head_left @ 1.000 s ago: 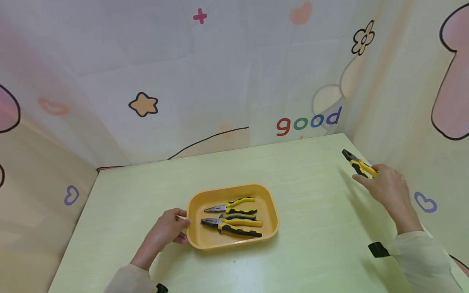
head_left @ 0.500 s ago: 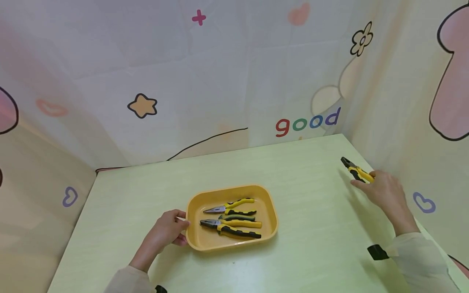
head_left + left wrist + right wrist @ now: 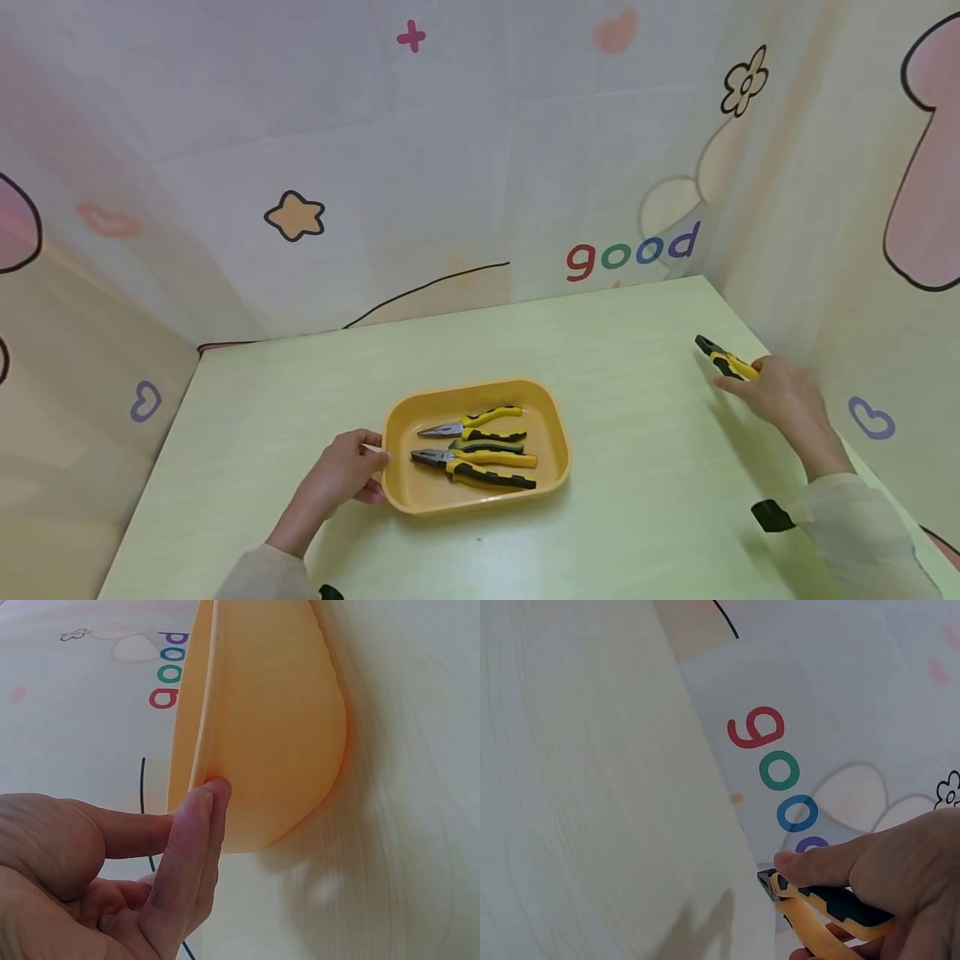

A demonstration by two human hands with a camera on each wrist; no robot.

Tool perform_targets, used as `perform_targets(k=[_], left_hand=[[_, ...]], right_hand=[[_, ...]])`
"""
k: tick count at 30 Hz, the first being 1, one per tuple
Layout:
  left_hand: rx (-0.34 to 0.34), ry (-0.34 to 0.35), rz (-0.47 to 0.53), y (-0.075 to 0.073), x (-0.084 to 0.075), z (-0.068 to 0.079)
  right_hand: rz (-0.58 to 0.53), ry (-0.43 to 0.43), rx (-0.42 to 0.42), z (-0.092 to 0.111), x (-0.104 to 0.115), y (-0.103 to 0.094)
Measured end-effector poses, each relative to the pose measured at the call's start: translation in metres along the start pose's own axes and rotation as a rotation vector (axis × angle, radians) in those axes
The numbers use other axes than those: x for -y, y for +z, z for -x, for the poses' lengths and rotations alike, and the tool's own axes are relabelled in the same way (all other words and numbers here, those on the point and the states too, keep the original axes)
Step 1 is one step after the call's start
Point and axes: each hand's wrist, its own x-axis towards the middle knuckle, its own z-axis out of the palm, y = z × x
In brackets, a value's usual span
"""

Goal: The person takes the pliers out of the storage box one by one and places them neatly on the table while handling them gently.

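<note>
One tray (image 3: pixel 416 496) sat on the pale green surface (image 3: pixel 637 450), left of centre, with two plier heads to be made out inside it. One belonged to the long-nose pliers (image 3: pixel 451 428), at the far side; the other, blunt-ended, to the combination pliers (image 3: pixel 491 477), nearer the person. Five grips could be counted there: two on each of these, plus a dark green handle (image 3: pixel 491 445) lying between, whose own head was hidden, so I could not tell whether it made a third tool. One more pair, the held pliers (image 3: pixel 738 366), was up at the right edge of the surface, near the backdrop (image 3: pixel 450 167).

The left hand (image 3: pixel 345 468) reached in from the lower left, thumb and fingers clamped on the tray's left end, fingertips against the outer wall. The right hand (image 3: pixel 787 396) was stretched far out to the right, gripping the held pliers by the handles, thumb laid along one of them. Their head pointed away and to the left, seemingly clear of the surface, with a shadow falling apart from it.

The handle ends disappeared into the right palm, and its lower fingers were partly cut off in the right wrist view. Both sleeves ran out of the head view.
</note>
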Motion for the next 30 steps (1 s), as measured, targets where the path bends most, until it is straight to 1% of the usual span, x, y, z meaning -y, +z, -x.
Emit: perform_targets(k=[9, 15, 20, 30], left_hand=[[-0.001, 0.005, 0.011, 0.0016, 0.0016, -0.0013], [-0.003, 0.008, 0.009, 0.0022, 0.0041, -0.0024], [-0.003, 0.011, 0.01, 0.002, 0.0049, -0.0027], [-0.005, 0.002, 0.016, 0.0006, 0.004, -0.002]], right_hand=[[0.015, -0.019, 0.035, -0.0038, -0.002, 0.0025], [0.009, 0.003, 0.066, -0.0052, -0.0026, 0.0031], [0.012, 0.003, 0.079, -0.0069, -0.0041, 0.0032], [0.026, -0.03, 0.104, -0.0094, -0.0022, 0.0001]])
